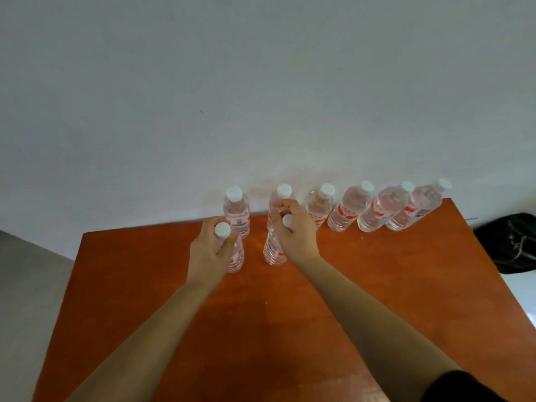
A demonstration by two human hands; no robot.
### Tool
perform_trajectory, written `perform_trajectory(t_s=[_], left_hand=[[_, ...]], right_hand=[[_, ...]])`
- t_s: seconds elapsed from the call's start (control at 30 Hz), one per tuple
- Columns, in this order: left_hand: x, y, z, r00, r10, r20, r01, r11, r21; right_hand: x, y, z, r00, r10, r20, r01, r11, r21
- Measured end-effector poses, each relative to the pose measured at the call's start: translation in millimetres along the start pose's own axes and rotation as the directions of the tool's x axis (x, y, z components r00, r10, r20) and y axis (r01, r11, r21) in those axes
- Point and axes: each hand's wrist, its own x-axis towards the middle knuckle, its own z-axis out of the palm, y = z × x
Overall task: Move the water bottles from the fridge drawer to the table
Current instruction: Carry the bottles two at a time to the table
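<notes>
Bottles [237, 258] gripped by both hands [209, 250] (upright) on table [377, 285].

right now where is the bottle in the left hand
Head view, left of centre: the bottle is upright in the left hand over the table, just in front of the back row's leftmost bottle and left of the right hand.

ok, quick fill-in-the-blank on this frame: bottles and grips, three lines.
1. The back row along the wall holds ___ bottles.
2. Every bottle cap in view is ___.
3. Counting the one in the left grip and the one in the right grip, ___ bottles are in view.

Missing words: six; white; eight.
</notes>
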Motion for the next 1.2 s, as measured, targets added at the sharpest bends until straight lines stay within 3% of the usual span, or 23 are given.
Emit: perform_trajectory(t_s=[0.27,0.4,0.57,0.77,1.0,1.2], left_hand=[[6.4,-21.0,-1.3,0.986,0.107,0.128,-0.12,0.988,0.101],[1.4,-14.5,-7.2,0.981,0.145,0.131,-0.168,0.967,0.19],[-3.5,13.9,-12.8,0.959,0.264,0.098,-0.28,0.85,0.446],[-24.7,89.6,-14.6,0.911,0.406,0.066,-0.373,0.747,0.55],[-97.0,229.8,63.0,0.75,0.648,0.133,-0.634,0.645,0.428],[-248.2,364.5,187.8,0.543,0.797,0.264,-0.838,0.494,0.23]], right_hand=[[-5.8,7.0,10.5,0.995,-0.02,0.097,0.033,0.991,-0.128],[-9.7,-0.5,-2.2,0.983,-0.108,0.149,0.139,0.968,-0.209],[-19.2,-4.7,-37.0,0.973,-0.23,0.011,0.22,0.912,-0.347],[-48.2,-5.7,-105.7,0.952,-0.275,-0.137,0.182,0.865,-0.467],[-151.0,25.1,-262.3,0.86,-0.295,-0.417,0.018,0.834,-0.552],[-321.8,84.8,-443.1,0.729,-0.227,-0.646,-0.329,0.711,-0.621]])
